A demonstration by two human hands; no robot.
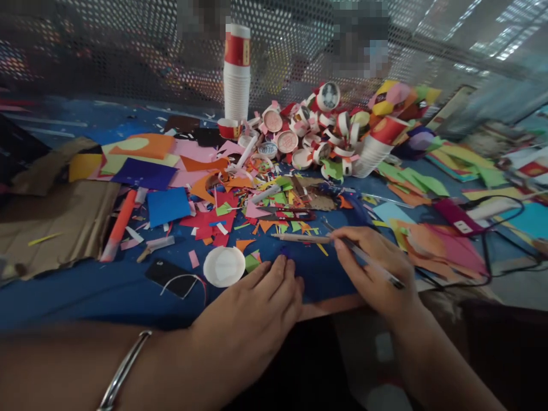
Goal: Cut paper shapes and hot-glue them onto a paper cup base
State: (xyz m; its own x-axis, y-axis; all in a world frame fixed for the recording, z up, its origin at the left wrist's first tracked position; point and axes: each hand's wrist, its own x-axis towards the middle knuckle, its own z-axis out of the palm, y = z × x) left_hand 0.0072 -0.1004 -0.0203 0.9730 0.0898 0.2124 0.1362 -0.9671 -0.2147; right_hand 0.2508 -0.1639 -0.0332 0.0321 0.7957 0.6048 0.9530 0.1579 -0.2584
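My right hand (pixel 372 265) is closed around a pen (pixel 371 260) with a clear barrel and a dark end; its other end points left over the blue table. A thin tan stick with a pointed tip (pixel 302 237) lies just left of those fingertips. My left hand (pixel 261 302) rests flat near the front edge, fingers stretched out side by side; whatever may be under the palm is hidden. Ahead of its fingertips is a small dark purple scrap (pixel 286 251). A white paper cup (pixel 224 266) stands beside my left hand, its open top facing up. A dark flat rectangle (pixel 173 277) lies left of it.
Behind are a tall stack of paper cups (pixel 237 91), a heap of cut cup pieces (pixel 299 134) and a tilted cup stack (pixel 379 147). Coloured paper (pixel 169 206) and scraps cover the middle. Cardboard (pixel 64 222) lies left; a magenta box (pixel 458 217) and black cables lie right.
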